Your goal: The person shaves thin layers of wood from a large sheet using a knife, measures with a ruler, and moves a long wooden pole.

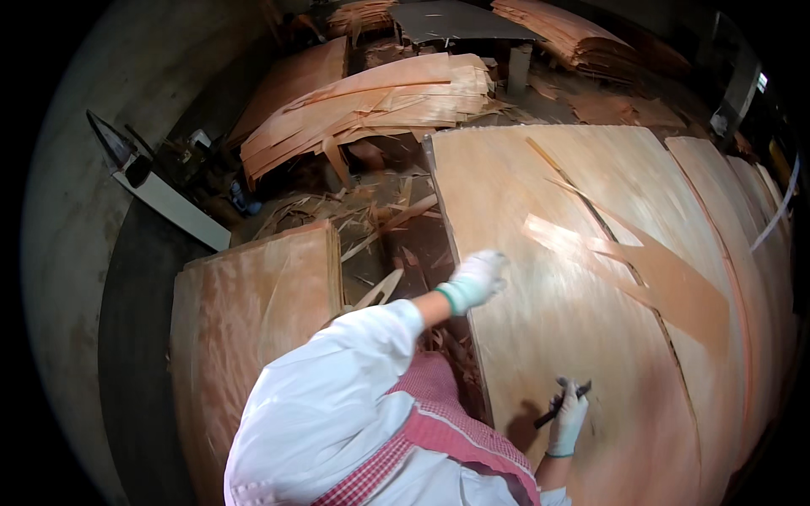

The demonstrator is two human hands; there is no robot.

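Gripping a black tool, the right hand overlies veneer, likely brittle, best edge-held; left hand blurred, closure unclear.

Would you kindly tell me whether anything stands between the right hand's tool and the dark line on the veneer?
Nothing visible does: between the tool in the right hand and the nearest part of the dark line lies only veneer. A loose strip lies farther up, clear of that path.

Veneer sheet right (stack left)
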